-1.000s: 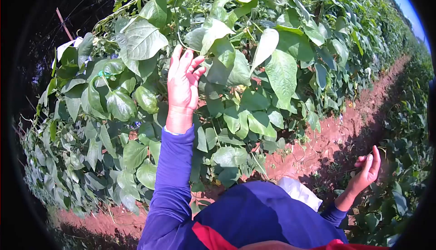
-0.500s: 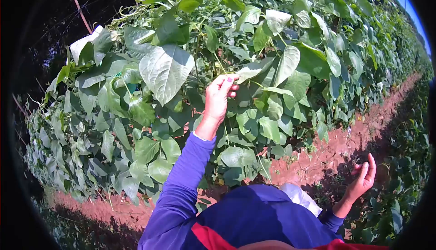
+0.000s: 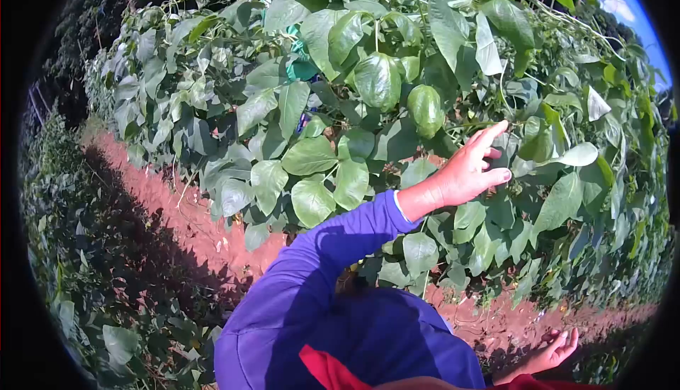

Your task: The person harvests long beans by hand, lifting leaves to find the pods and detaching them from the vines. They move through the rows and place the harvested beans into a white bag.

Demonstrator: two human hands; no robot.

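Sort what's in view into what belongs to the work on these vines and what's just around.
Likely in the job: left hand among the leaves, leafy vines, nearby green fruits.

Apparently just around: blue-green material among leaves, red soil.

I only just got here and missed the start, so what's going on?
A person stands at a row of leafy vines, with the left hand stretched among the leaves, fingers spread. A green fruit hangs up and to the left of that hand in the picture, not grasped. The right hand is held low and open, away from the vines.
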